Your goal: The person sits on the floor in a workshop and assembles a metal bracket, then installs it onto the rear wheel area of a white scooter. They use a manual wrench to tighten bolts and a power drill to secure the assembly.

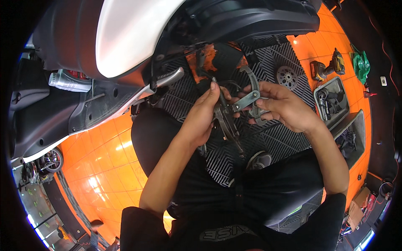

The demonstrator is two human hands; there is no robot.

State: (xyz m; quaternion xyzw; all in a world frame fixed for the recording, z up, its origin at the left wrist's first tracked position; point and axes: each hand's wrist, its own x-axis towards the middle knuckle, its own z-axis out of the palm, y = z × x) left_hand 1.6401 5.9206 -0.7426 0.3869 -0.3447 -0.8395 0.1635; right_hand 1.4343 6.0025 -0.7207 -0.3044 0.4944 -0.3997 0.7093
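Observation:
My left hand (202,111) is closed around the dark central shaft of a steel jaw puller (247,100), its thumb lying along the top of the shaft. My right hand (287,106) pinches the tool's flat pivot links and the base of its grey curved jaws. One jaw (252,77) arcs away from me above the right fingers, while another shows below them. A darker metal arm (228,129) hangs from the tool's lower side, under my left fingers. Both hands hold the tool above the ribbed black floor mat (272,134), and the fingers partly hide its middle.
A white and black scooter (130,33) stands at the left and far side. On the mat lies a round perforated metal disc (287,78). Two cordless power tools (333,62), an open case of sockets (331,100) and a green bag (361,67) are at the right.

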